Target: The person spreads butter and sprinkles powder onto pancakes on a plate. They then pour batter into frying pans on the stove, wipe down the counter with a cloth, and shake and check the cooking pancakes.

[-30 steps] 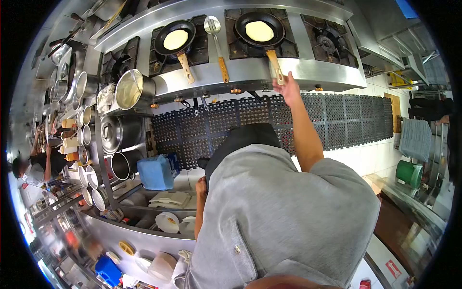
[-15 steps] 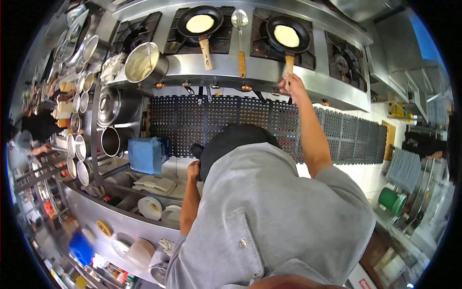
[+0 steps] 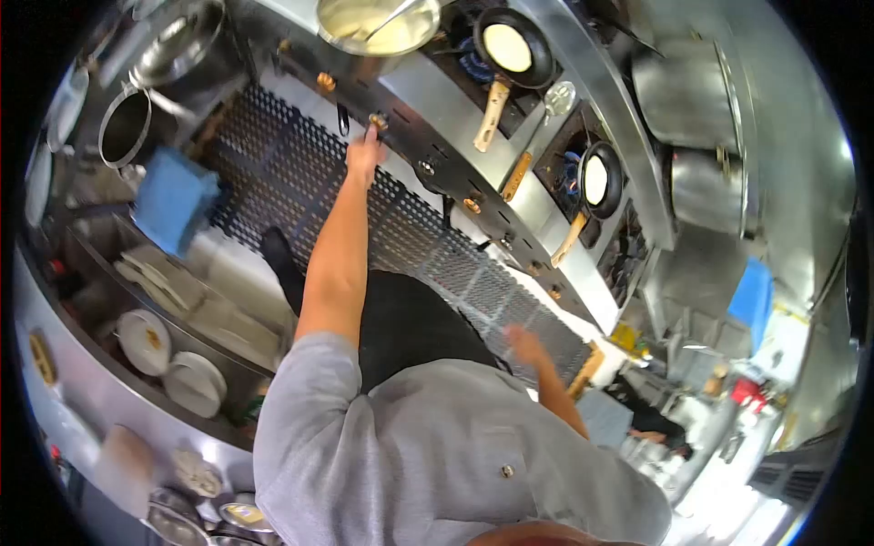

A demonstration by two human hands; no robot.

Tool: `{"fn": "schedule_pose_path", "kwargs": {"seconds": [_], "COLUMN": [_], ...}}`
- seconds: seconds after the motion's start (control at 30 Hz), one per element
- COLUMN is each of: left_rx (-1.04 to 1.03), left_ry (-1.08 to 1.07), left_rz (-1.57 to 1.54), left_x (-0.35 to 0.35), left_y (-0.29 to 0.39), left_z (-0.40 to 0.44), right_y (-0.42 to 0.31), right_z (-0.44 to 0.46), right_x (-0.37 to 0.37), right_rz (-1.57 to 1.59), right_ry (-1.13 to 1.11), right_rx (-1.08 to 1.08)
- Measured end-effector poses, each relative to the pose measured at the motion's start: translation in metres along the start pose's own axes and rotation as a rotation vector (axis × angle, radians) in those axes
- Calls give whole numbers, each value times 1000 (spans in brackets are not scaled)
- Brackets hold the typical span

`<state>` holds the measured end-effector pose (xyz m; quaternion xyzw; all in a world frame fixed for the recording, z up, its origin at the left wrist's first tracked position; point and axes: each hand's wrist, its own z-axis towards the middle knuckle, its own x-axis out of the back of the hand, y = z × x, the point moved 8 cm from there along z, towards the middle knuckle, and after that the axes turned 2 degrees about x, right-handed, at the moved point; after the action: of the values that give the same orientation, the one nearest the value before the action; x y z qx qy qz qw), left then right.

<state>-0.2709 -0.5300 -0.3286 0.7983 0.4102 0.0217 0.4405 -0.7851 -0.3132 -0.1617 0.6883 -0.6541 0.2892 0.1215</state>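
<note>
My left hand is at a stove knob on the front panel, its fingertips closed on it. Blurred by motion, my right hand hangs over the floor mat, away from the stove; its fingers cannot be made out. A black pan with a pale round of batter sits on one burner, a blue flame beside it. A second pan holds another pale round over a lit burner. Between the pans lies a slotted spoon with a wooden handle.
A metal pot of batter with a utensil stands at the stove's end. Black perforated mat covers the floor. At the left are a blue container, a lidded pot and a sink holding plates. Another person is at the right.
My right hand has let go of the pan handle and moved back from the stove. My left hand has risen from my side to the knob. The view has turned.
</note>
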Motion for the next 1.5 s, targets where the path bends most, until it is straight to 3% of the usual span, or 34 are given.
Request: {"fn": "schedule_pose_path", "kwargs": {"seconds": [0.03, 0.1, 0.13, 0.2, 0.23, 0.3, 0.33, 0.4, 0.53, 0.8, 1.0, 1.5], "left_rx": [17, 37, 56, 12, 23, 112, 114, 122, 128, 134, 125, 91], "left_ry": [28, 26, 36, 47, 52, 62, 63, 60, 99, 145, 143, 127], "left_rz": [-164, -216, -239, -299, -308, -415, -422, -421, -406, -387, -360, -336], "left_x": [-9, -19, -21, -24, -23, -24, -24, -25, -24, -24, -23, -23], "left_y": [3, -1, -5, -3, -6, -9, -8, -8, -2, -3, 1, -2], "left_z": [4, 19, 21, 26, 28, 33, 33, 34, 29, 28, 24, 28], "right_y": [36, 1, -6, 10, 4, 3, 6, 55, 11, -3, 12, 12], "right_z": [-7, -45, -57, -73, -78, -72, -66, -66, -50, -49, -54, -44], "right_x": [-49, -59, -66, -72, -63, -30, -24, -36, -6, -25, -30, -34], "right_rz": [-53, -18, -39, 797, 787, 197, 190, 557, 622, 413, 542, 523], "right_ry": [-118, -162, -180, -133, -137, -32, -32, -70, 98, -66, -108, -136], "right_rx": [81, 255, 239, -179, -191, -200, -202, -590, -431, -304, -436, -392]}}
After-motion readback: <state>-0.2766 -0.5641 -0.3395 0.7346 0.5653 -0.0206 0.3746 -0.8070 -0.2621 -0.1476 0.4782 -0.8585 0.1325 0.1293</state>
